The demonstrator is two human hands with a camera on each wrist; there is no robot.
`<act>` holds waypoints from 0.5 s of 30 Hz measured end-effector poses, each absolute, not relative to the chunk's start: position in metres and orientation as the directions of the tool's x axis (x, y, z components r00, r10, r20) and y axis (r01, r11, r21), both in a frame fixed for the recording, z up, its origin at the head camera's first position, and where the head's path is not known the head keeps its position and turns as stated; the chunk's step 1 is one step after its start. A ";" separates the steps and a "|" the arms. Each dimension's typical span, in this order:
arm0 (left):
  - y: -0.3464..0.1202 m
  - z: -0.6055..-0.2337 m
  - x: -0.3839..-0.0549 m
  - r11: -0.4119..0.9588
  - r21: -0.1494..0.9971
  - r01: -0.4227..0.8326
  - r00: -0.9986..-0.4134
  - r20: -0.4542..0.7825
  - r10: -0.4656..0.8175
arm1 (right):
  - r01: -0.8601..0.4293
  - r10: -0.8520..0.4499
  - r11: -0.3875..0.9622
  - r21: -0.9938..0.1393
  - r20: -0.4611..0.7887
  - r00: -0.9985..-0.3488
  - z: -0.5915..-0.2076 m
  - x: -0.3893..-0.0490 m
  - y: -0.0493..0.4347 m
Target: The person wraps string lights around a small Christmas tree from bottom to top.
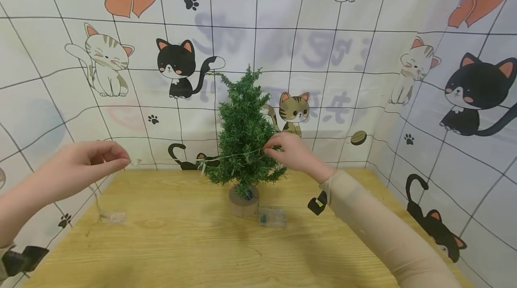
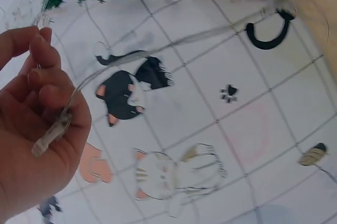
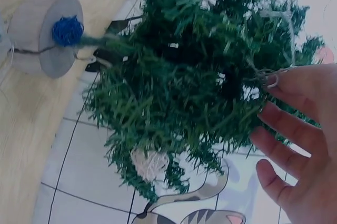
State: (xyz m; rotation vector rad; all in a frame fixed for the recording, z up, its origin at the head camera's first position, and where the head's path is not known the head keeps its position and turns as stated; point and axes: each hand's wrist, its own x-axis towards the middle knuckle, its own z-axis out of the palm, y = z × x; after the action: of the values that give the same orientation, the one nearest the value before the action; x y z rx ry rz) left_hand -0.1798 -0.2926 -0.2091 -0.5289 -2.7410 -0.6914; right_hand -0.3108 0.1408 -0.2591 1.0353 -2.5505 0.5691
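Note:
A small green artificial Christmas tree (image 1: 244, 122) stands upright on a round wooden base (image 1: 243, 205). Thin clear string-light wire (image 1: 232, 156) stretches across its lower front toward the left. At that far end my left hand (image 1: 86, 164) pinches the wire between thumb and fingertips; in the left wrist view, a strand (image 2: 184, 38) also crosses the palm and trails away. My right hand (image 1: 292, 151) is at the tree's right side, thumb and index finger pinching the wire against the branches. The right wrist view shows its other fingers (image 3: 284, 163) spread near the greenery.
A clear plastic box (image 1: 272, 217) lies just right of the base on the wooden table (image 1: 181, 243). Farther left, a small transparent piece (image 1: 117, 217) hangs or lies by the wire's trailing end. Behind is a cat-print cloth (image 1: 258, 41). White (image 3: 149, 163) and blue (image 3: 67, 30) balls show near the tree.

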 end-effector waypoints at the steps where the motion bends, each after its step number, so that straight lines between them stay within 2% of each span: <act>1: -0.286 -0.204 -0.179 0.823 0.378 0.425 -0.882 0.376 0.283 | -0.719 -0.579 0.651 -0.244 0.453 -0.678 -0.259 -0.313 0.142; 8: -0.243 -0.178 -0.173 0.825 0.207 0.525 -0.747 0.578 0.330 | -0.755 -0.596 0.644 -0.124 0.538 -0.596 -0.259 -0.327 0.152; 11: -0.227 -0.173 -0.170 0.819 0.122 0.561 -0.674 0.640 0.368 | -0.757 -0.610 0.644 -0.115 0.521 -0.598 -0.260 -0.333 0.156; 15: -0.210 -0.170 -0.165 0.791 -0.021 0.612 -0.561 0.694 0.452 | -0.753 -0.621 0.636 -0.168 0.467 -0.629 -0.263 -0.342 0.160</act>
State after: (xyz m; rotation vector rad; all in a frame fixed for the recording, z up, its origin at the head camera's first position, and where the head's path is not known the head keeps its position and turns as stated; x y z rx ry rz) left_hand -0.1652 -0.2096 -0.1700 -0.7839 -2.2622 -0.2889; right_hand -0.3419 0.1604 -0.2626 1.0930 -2.4926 0.4978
